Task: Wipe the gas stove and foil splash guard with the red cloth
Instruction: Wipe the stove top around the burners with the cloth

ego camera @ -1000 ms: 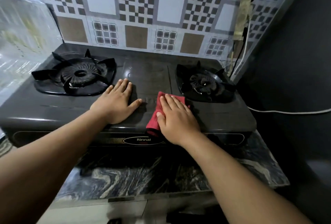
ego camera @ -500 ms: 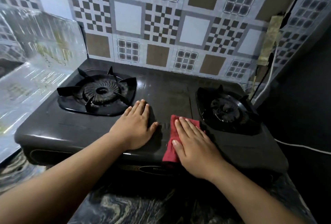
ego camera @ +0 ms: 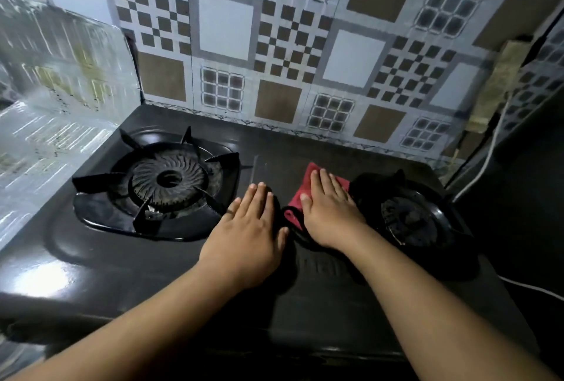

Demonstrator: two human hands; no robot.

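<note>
Right hand flat, pressing red cloth mid-stove; left hand flat, holding nothing; foil guard prob. still unwiped.

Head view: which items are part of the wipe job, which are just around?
Job: red cloth under right hand; black two-burner gas stove, left hand flat on it; silver foil splash guard.
Around: white cable; patterned tile wall.

Patterned tile wall behind, dim right corner with white cable hanging, light glare lower left.
</note>
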